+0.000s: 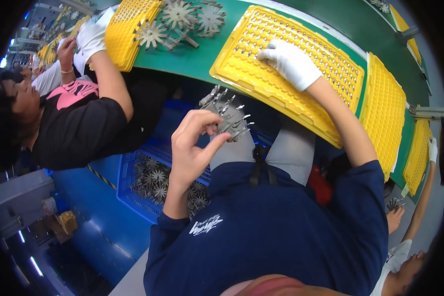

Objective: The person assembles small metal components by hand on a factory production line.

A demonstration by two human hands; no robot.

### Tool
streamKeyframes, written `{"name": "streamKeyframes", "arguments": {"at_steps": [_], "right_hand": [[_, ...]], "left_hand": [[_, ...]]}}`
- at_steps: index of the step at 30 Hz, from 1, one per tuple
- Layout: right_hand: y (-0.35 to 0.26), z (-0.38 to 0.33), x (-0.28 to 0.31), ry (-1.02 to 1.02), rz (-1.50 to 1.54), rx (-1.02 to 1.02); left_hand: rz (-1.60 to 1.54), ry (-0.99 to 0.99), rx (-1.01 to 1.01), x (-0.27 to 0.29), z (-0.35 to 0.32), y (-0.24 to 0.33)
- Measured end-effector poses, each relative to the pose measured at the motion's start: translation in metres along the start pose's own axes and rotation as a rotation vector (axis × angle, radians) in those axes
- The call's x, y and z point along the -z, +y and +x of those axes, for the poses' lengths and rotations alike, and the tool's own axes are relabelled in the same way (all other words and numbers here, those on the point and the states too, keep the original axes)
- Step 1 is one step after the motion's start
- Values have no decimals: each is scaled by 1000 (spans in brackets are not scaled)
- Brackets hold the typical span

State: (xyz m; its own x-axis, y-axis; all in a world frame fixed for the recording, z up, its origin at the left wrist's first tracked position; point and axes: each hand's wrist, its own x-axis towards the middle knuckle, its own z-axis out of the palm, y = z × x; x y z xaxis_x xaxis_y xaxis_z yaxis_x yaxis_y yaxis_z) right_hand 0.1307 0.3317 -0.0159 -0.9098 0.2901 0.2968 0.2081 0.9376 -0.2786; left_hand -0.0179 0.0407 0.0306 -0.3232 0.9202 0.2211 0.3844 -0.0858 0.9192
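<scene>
My bare left hand pinches a grey star-shaped cluster of small metal pieces in front of my chest, above my lap. My right hand, in a white glove, rests fingers-down on a yellow perforated tray lying on the green belt. Its fingertips touch the tray's upper left rows of holes. Whether they hold a small piece is hidden.
A blue crate with several grey star clusters sits below my left hand. More yellow trays and loose star clusters lie along the belt. A co-worker in black works at the left; another person's gloved hand reaches in at the right.
</scene>
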Motion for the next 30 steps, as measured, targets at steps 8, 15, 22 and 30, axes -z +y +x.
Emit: {"name": "streamKeyframes", "arguments": {"at_steps": [8, 15, 22, 30], "right_hand": [[1, 10, 1, -20, -189, 102], [-28, -1, 14, 119, 143, -32], [-133, -21, 56, -69, 559, -168], [-148, -27, 54, 89, 607, -77]], "left_hand": [[381, 81, -154, 4, 11, 8], [459, 144, -222, 6, 12, 19], [535, 141, -303, 8, 8, 19], [445, 128, -341, 0, 13, 25]]}}
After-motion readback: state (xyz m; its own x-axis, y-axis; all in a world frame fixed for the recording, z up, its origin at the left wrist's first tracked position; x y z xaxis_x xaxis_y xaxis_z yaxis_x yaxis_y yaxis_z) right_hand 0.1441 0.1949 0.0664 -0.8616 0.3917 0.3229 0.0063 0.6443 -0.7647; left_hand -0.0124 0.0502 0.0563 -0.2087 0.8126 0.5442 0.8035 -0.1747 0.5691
